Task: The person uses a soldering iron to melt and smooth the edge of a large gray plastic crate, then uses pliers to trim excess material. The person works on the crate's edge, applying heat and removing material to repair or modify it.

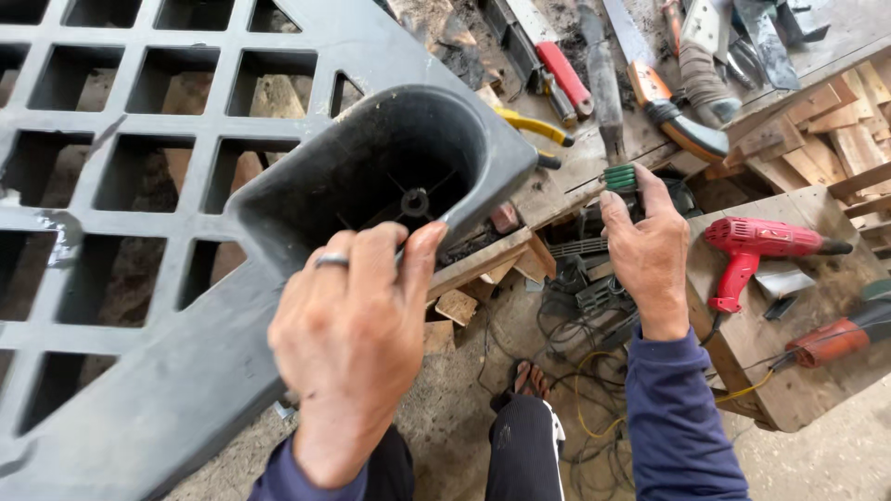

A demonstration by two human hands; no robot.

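Fingers of the left hand (pixel 351 343) clamp the rim of a dark plastic grid panel (pixel 139 232); the right hand (pixel 650 246) grips a green-handled tool (pixel 619 177).

Matte, scuffed panel tilts across the lap, its rounded cup hollow. A red drill (pixel 756 243) lies on the wooden surface (pixel 789 371) right.

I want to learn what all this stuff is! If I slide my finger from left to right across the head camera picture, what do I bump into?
Grey plastic grid panel → left hand gripping its cup-shaped corner → yellow-handled pliers → right hand holding a green-handled tool → red power drill → orange power tool.
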